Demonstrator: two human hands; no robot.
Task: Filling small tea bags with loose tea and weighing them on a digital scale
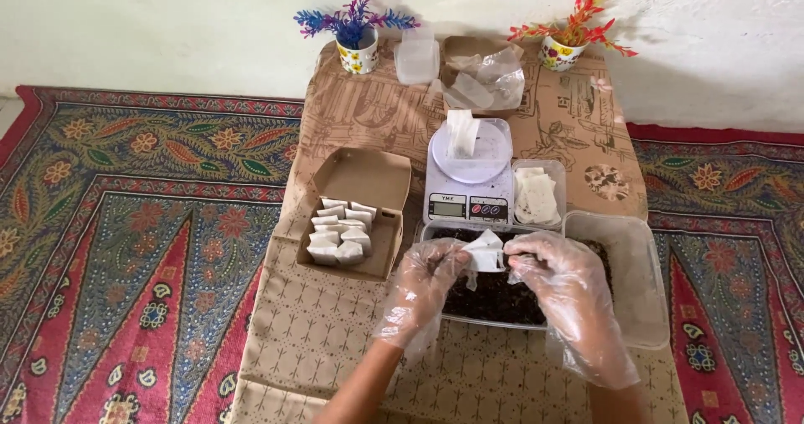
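Head view: left hand (425, 275) and right hand (548, 265) — both gloved — pinch one white sachet (486, 252) between closed fingers over the tub (494, 298) of dark leaves, scale (469, 173) just behind.

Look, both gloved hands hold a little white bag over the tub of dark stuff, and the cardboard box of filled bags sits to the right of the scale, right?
Not quite: the head view shows the cardboard box left of the scale.
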